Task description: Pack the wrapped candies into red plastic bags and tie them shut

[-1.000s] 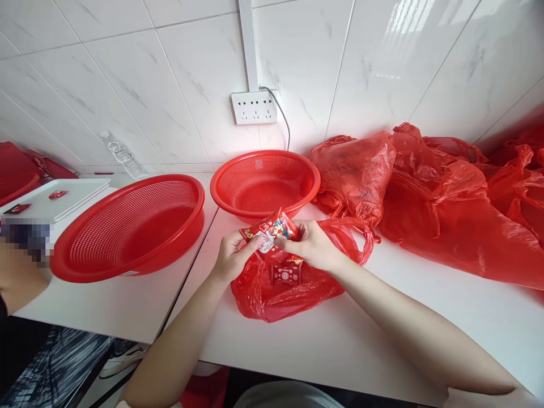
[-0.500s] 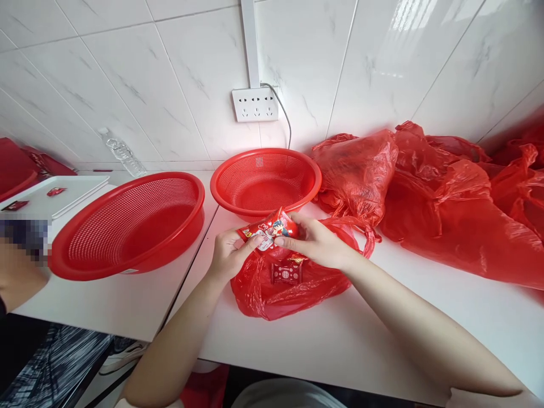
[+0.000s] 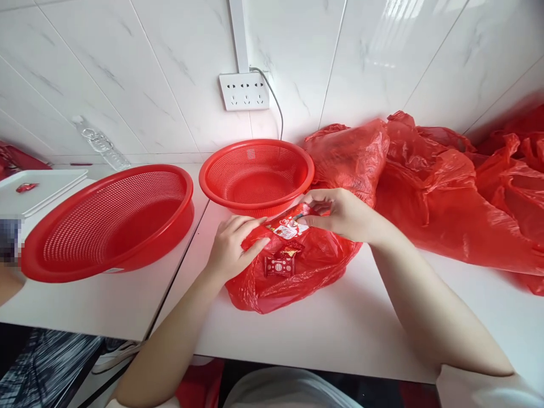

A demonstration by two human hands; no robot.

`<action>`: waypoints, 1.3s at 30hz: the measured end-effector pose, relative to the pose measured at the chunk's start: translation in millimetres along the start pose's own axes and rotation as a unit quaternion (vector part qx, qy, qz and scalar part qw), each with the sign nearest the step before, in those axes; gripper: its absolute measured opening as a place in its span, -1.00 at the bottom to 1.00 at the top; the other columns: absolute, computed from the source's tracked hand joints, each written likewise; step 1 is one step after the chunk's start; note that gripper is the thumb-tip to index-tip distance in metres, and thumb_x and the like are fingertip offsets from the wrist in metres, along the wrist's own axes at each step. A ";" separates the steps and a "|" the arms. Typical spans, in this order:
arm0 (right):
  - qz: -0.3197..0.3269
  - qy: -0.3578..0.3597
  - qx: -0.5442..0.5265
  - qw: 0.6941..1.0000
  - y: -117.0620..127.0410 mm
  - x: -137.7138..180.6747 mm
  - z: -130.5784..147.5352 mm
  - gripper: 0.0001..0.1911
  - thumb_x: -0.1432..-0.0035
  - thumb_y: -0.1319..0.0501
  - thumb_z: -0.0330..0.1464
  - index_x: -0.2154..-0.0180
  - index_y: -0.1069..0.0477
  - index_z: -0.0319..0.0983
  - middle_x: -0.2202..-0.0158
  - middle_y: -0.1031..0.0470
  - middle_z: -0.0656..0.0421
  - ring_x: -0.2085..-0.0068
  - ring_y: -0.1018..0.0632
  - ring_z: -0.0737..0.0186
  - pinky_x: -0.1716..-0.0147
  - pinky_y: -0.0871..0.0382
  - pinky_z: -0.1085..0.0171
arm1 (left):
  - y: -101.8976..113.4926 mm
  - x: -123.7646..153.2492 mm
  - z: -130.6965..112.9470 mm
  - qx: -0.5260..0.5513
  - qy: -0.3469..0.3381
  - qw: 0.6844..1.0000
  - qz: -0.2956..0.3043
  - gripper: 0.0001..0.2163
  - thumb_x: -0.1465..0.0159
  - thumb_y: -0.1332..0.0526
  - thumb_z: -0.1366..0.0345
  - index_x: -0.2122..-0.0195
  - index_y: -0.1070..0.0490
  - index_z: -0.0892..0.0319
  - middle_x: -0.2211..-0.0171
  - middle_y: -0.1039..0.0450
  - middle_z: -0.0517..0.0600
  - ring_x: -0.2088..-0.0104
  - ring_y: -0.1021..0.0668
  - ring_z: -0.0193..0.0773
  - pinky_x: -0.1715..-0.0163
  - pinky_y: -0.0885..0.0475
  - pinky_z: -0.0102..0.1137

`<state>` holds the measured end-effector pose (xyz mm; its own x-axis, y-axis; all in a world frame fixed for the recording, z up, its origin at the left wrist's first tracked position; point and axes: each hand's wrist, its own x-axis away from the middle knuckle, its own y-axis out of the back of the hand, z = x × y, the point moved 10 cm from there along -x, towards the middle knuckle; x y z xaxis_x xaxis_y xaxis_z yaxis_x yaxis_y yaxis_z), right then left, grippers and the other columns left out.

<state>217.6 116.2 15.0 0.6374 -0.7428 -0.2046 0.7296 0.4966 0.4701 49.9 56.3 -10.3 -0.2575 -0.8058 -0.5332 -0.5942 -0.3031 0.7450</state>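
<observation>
A red plastic bag [image 3: 306, 277] lies with its mouth spread on the white table. Inside it sit a dark red wrapped sweet [image 3: 279, 267] and a shiny red-and-gold wrapped piece [image 3: 291, 249]. Over the bag's far side, my right hand [image 3: 340, 212] pinches a red packet with white and cartoon printing [image 3: 289, 226] by its right end. My left hand [image 3: 233, 246] rests at the bag's left rim, thumb and fingers apart, with red film showing between them. Its fingertips come close to the packet's left end.
Two red plastic baskets, one behind the bag [image 3: 257, 195] and one to the left [image 3: 114, 260], flank the work area. Full red bags [image 3: 429, 198] crowd the right. At left are a white tray [image 3: 63, 184], a clear bottle [image 3: 104, 144] and another person's arm [image 3: 8, 283].
My left hand has let go of the printed packet and moved to the bag's rim. My right hand still has the packet, now lower over the bag. The view has shifted slightly.
</observation>
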 end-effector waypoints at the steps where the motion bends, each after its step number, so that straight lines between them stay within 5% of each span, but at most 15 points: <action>1: 0.010 -0.014 0.008 1.000 2.7 1.4 -2.5 -0.83 -0.11 -0.29 -0.28 0.26 -0.48 -0.23 0.31 -0.54 0.17 0.31 -0.51 0.24 0.26 -0.41 0.27 | 0.3 0.1 2.7 -0.018 0.000 1.000 0.000 -0.70 -0.30 -0.23 0.23 -0.05 -0.47 0.08 0.08 -0.53 0.01 0.04 -0.51 -0.15 -0.05 -0.34 -0.18; 5: 0.035 -0.044 0.084 0.995 2.4 2.2 -12.1 -0.78 -0.18 -0.22 -0.22 0.39 -0.46 -0.24 0.47 -0.46 0.23 0.44 -0.42 0.34 0.43 -0.28 0.33 | 1.9 -0.5 15.3 -0.041 0.007 0.999 -0.010 -0.79 -0.33 -0.19 0.26 0.06 -0.53 0.07 0.14 -0.53 -0.02 0.08 -0.52 -0.21 -0.02 -0.36 -0.23; 11: 0.089 -0.031 0.100 0.991 -28.6 -3.8 -15.7 -0.67 -0.26 -0.12 -0.18 0.43 -0.45 -0.25 0.51 -0.40 0.25 0.48 -0.35 0.38 0.48 -0.21 0.36 | 3.3 -0.9 23.9 -0.046 0.016 0.999 -0.022 -0.80 -0.33 -0.19 0.27 0.06 -0.52 0.09 0.24 -0.54 -0.04 0.18 -0.53 -0.23 0.03 -0.38 -0.25; 15: 0.075 -0.055 0.174 0.980 -29.3 -3.1 -19.6 -0.69 -0.32 -0.05 -0.27 0.31 -0.53 -0.22 0.43 -0.51 0.18 0.45 -0.44 0.30 0.41 -0.28 0.32 | 7.6 0.8 37.3 -0.018 0.070 0.997 -0.041 -0.56 -0.32 -0.19 0.26 -0.23 -0.27 0.09 0.47 -0.46 -0.14 0.39 -0.53 -0.30 0.10 -0.42 -0.30; 18: 0.010 -0.020 0.188 0.982 -13.6 -4.6 -7.7 -0.73 -0.31 -0.08 -0.29 0.16 -0.54 -0.18 0.28 -0.59 0.15 0.34 -0.53 0.25 0.31 -0.34 0.30 | 6.3 3.2 56.1 0.002 0.143 0.989 -0.041 -0.41 -0.33 -0.17 0.23 -0.35 -0.02 0.05 0.39 -0.52 -0.13 0.37 -0.57 -0.29 0.21 -0.45 -0.36; 21: -0.025 0.003 0.192 0.981 -1.0 -11.2 1.1 -0.73 -0.32 -0.08 -0.28 0.16 -0.54 -0.20 0.26 -0.60 0.15 0.31 -0.55 0.24 0.28 -0.35 0.30 | -0.3 4.2 68.6 0.027 0.169 0.985 -0.027 -0.53 -0.33 -0.18 0.16 -0.25 -0.18 0.03 0.30 -0.55 -0.09 0.30 -0.61 -0.27 0.23 -0.49 -0.37; 24: -0.057 0.021 0.206 0.977 7.7 -26.4 5.3 -0.72 -0.33 -0.08 -0.28 0.16 -0.54 -0.22 0.24 -0.60 0.15 0.27 -0.55 0.24 0.24 -0.35 0.29 | -4.9 3.3 66.9 0.042 0.122 0.991 -0.021 -0.72 -0.31 -0.21 0.13 0.00 -0.36 0.06 0.15 -0.56 -0.05 0.14 -0.61 -0.24 0.09 -0.49 -0.34; 30: -0.074 0.009 0.258 0.963 -4.4 -57.1 4.1 -0.76 -0.30 -0.09 -0.39 0.17 -0.53 -0.26 0.20 -0.60 0.08 0.20 -0.56 0.23 0.18 -0.33 0.30 | -10.6 4.8 61.5 0.027 0.058 0.998 0.000 -0.77 -0.29 -0.24 0.14 0.08 -0.39 0.07 0.12 -0.58 -0.05 0.16 -0.63 -0.25 0.12 -0.52 -0.34; 35: 0.074 0.023 0.287 0.955 -64.2 -35.7 21.7 -0.77 -0.30 -0.08 -0.38 0.30 -0.49 -0.26 0.34 -0.55 0.13 0.35 -0.52 0.29 0.34 -0.29 0.34 | -10.1 2.8 62.3 0.026 0.049 0.998 -0.005 -0.77 -0.30 -0.24 0.14 0.08 -0.39 0.08 0.12 -0.59 -0.04 0.16 -0.63 -0.23 0.11 -0.52 -0.31; 39: 0.261 0.010 0.369 0.892 -123.7 4.0 0.6 -0.73 -0.11 -0.30 -0.26 0.18 -0.49 -0.29 0.21 -0.55 0.03 0.20 -0.55 0.09 0.16 -0.37 0.19 | -8.0 2.2 66.3 0.041 0.071 0.996 -0.024 -0.77 -0.29 -0.25 0.12 0.10 -0.41 0.10 0.13 -0.59 -0.04 0.18 -0.63 -0.26 0.13 -0.54 -0.34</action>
<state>129.7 51.5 -43.5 0.8522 -0.4850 0.1962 -0.0247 0.3373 0.9411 3.5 90.6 -44.0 -0.1199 -0.8571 -0.5010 -0.6645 -0.3057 0.6820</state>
